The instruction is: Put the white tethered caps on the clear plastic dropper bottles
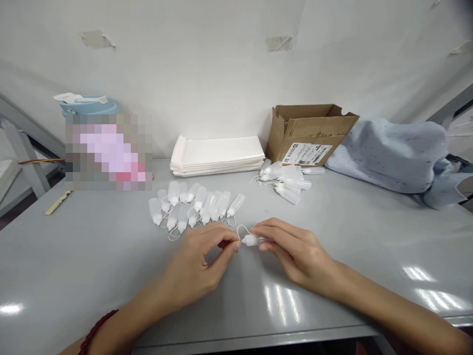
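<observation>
My right hand (295,246) is closed round a small translucent squeeze bottle (251,240), which lies sideways with its white nozzle toward the left. A thin white tether loops up from the bottle's neck. At the nozzle tip, my left hand (209,254) pinches the end of that tether, probably a tiny cap hidden by the fingertips. Just beyond my left hand lies a group of several like bottles (199,198), nozzles toward me. Farther back on the right is a second pile of such bottles (290,180), their tethers hanging loose.
A stack of white paper envelopes (221,153) rests against the wall, beside an open cardboard box (312,135). Light blue cloth (391,155) is heaped at the right. A blue container (90,106) and a blurred pink item (107,148) occupy the back left of the grey table (92,266).
</observation>
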{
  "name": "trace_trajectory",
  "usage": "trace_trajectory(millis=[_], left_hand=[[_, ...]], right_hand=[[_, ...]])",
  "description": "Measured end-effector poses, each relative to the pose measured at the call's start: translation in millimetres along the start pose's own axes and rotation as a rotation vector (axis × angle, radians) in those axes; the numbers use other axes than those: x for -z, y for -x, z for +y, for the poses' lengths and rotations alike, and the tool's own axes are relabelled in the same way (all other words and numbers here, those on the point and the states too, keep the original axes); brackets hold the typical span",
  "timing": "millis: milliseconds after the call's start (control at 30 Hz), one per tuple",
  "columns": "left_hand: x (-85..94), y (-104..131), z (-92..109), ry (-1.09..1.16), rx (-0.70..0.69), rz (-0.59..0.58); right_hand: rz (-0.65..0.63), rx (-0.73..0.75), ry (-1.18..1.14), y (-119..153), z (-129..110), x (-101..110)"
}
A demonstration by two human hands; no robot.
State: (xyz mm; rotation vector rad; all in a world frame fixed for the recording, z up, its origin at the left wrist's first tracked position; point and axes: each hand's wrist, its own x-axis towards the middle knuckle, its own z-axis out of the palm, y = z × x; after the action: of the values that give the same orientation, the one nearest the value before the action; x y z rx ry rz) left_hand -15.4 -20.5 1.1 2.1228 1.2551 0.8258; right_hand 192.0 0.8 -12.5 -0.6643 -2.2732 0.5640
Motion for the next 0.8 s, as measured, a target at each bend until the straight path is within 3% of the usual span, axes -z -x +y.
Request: trace_trajectory(millis=[367,800], left_hand=[[6.4,0,2,-0.078,0.093,0.097],[0.1,0,-2,-0.098,-0.198,0.185]], right_hand=[[0.054,-0.036,0.015,-5,1,12],[0.059,-0.019,-0.041,-2,1,6]])
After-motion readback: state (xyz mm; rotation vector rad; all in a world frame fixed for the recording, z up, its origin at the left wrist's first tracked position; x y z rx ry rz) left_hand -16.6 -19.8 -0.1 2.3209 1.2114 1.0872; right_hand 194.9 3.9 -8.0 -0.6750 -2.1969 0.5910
